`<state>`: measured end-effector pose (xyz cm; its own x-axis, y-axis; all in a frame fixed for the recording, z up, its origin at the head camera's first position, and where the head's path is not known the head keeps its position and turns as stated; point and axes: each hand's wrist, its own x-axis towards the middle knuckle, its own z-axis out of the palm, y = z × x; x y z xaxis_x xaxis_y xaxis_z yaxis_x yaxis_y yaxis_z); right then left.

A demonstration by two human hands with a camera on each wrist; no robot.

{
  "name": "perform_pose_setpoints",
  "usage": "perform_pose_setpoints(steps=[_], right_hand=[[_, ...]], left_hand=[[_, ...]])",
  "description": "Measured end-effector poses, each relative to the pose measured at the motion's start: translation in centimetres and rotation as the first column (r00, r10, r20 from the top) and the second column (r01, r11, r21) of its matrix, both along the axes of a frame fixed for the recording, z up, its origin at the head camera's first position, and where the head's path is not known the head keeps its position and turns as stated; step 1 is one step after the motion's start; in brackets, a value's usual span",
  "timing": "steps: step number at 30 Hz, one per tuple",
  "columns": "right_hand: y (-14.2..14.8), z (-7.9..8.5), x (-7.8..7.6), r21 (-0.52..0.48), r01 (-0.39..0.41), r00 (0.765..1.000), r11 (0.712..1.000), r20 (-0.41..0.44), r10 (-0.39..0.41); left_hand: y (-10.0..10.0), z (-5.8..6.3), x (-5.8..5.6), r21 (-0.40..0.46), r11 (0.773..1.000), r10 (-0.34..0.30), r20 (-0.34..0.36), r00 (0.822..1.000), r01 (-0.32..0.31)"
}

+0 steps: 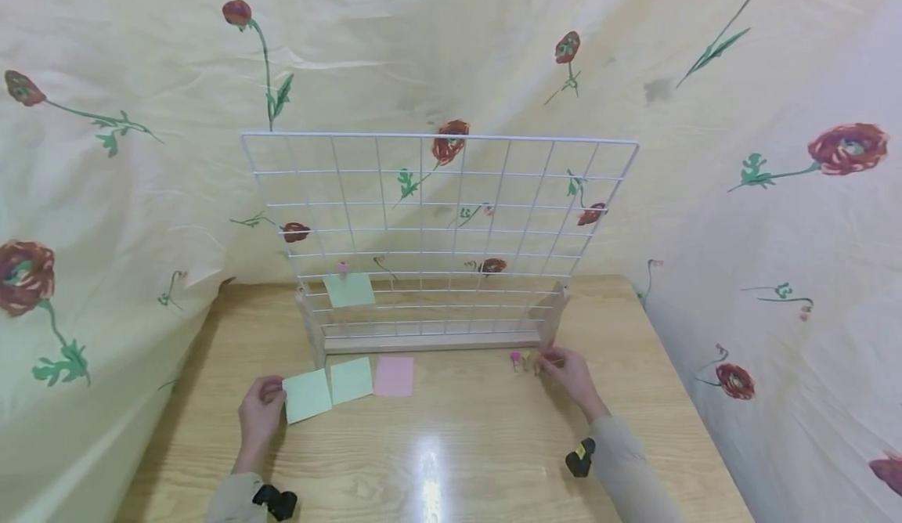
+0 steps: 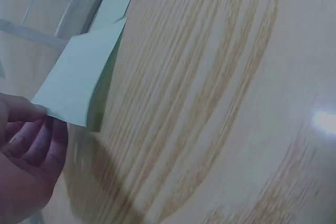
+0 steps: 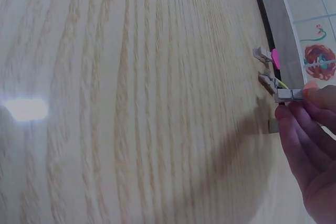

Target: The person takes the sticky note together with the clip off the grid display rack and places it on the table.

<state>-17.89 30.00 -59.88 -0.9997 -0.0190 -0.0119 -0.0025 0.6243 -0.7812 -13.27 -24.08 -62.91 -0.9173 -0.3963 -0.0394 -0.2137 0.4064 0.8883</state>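
At the left of the table my left hand (image 1: 261, 412) pinches the edge of a pale green paper note (image 1: 308, 396). In the left wrist view that note (image 2: 81, 74) is tilted, its near edge lifted off the wood. To its right lie a second green note (image 1: 351, 380) and a pink note (image 1: 394, 376). My right hand (image 1: 572, 378), by the rack's right foot, pinches a small wooden clothespin (image 3: 289, 95) between thumb and fingers. Beside it are a clothespin with a pink decoration (image 3: 274, 57) and one with a yellow edge (image 3: 269, 81).
A white wire grid (image 1: 440, 137) stands in a wooden base (image 1: 437, 343) at the back of the table (image 1: 479, 445). Low on its left hangs another green note (image 1: 350, 291) under a pink clip (image 1: 342, 268). Flower-patterned cloth (image 1: 395, 45) surrounds the table.
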Motion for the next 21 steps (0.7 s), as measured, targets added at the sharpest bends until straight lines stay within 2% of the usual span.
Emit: perform_pose_setpoints(steps=[5, 10, 17, 21], right_hand=[[-0.7, -0.3, 0.0, 0.043, 0.042, 0.998, 0.998, 0.044, -0.044], [-1.7, -0.5, 0.1, 0.076, 0.116, 0.991, 0.99, 0.064, -0.121], [-2.6, -1.0, 0.3, 0.117, 0.228, 0.973, 0.967, 0.009, -0.231], [-3.1, -1.2, 0.3, 0.139, 0.266, 0.964, 0.954, -0.039, -0.263]], left_hand=[[-0.3, -0.4, -0.1, -0.005, 1.0, -0.006, 0.05, 0.999, 0.007], [-0.5, -0.4, 0.2, -0.029, 1.0, 0.013, 0.052, 0.999, -0.011], [-1.0, -0.5, 0.6, -0.012, 1.0, 0.01, 0.055, 0.998, -0.01], [-1.4, -0.4, 0.6, -0.006, 1.0, 0.017, 0.061, 0.998, -0.017]])
